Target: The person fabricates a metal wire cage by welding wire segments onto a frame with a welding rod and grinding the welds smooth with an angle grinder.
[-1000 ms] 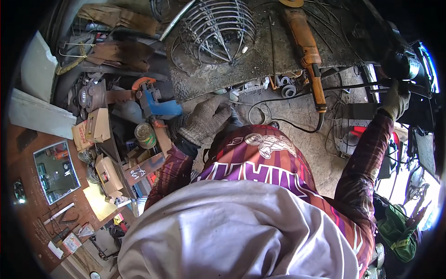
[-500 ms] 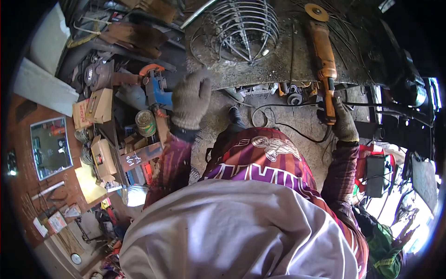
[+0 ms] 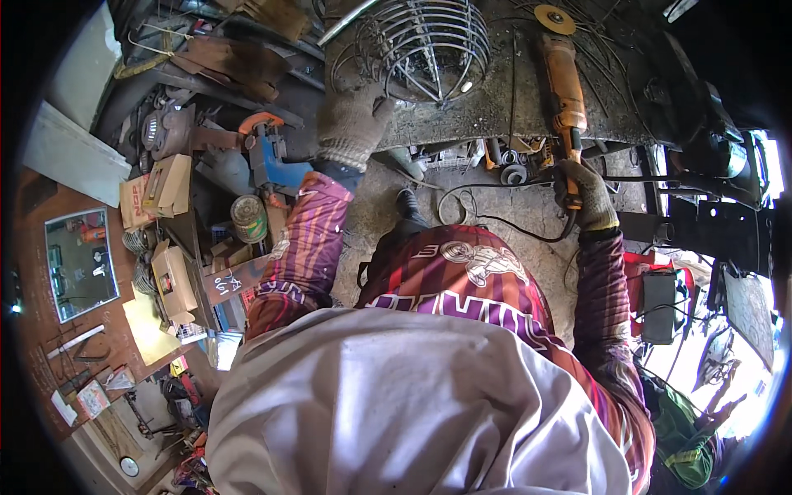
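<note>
My right hand [image 3: 590,194], in a knitted work glove, is closed round the rear handle of an orange angle grinder [image 3: 565,87]. The grinder points away from me, its yellowish disc [image 3: 554,19] at the far end over the workbench [image 3: 487,120]. On the bench stands a domed cage of metal rods [image 3: 433,49], with a small pale piece by its near edge. My left hand [image 3: 355,124], gloved too, reaches over the bench's near edge beside the cage's left side. Its thumb stands apart from the fingers; whether the fingertips touch the wire is unclear.
A black cable [image 3: 528,235] loops across the floor below the bench. To the left are a blue clamp-like tool [image 3: 280,169], a green can [image 3: 250,216], cardboard boxes [image 3: 169,183] and a mirror-like panel [image 3: 80,264]. Loose thin rods lie on the bench's right side.
My left hand has moved forward, from short of the bench to its near edge beside the cage. My right hand and the grinder have shifted slightly forward and left in the picture.
</note>
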Motion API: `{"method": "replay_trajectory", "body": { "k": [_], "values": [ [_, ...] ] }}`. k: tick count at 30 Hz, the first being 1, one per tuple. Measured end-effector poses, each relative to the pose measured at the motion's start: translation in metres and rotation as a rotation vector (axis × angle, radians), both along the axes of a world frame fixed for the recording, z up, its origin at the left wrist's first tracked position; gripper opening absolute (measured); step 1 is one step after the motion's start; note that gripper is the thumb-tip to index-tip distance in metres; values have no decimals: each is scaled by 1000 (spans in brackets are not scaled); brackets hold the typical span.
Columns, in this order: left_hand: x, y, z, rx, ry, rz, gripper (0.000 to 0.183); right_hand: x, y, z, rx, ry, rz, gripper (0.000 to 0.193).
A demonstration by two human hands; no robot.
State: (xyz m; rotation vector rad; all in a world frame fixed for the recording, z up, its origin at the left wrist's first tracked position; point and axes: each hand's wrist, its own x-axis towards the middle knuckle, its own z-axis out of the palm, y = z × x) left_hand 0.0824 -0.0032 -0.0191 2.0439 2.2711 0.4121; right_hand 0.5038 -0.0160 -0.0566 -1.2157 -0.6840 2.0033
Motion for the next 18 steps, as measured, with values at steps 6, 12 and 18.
{"method": "replay_trajectory", "body": {
  "k": [6,12,18],
  "values": [
    [4,17,-21,-39,-33,87,32,-8,-1,-7,-1,21,-23,19],
    [-8,22,5,-188,-35,21,28,1,2,-23,-45,29,-59,19],
    [-37,-7,0,-38,74,-142,24,-14,-1,-9,-7,1,-108,18]
  ]
}}
